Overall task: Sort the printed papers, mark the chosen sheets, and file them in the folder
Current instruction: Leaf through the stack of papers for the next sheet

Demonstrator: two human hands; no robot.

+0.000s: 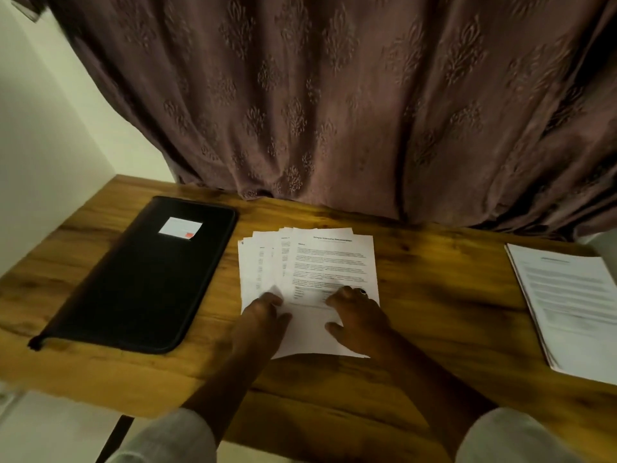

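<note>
The left grip is pinching the near-left corner of the fanned printed sheets. The right grip is pressing flat on them, fingers spread. The sheets are lying mid-bench, between the black zip folder at left and a second paper stack at right.

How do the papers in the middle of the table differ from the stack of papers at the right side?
The middle papers are fanned out, their edges staggered; the right stack is squared up. The left hand and right hand are on the middle papers; nothing touches the right stack. Both are white printed sheets on the table.
</note>
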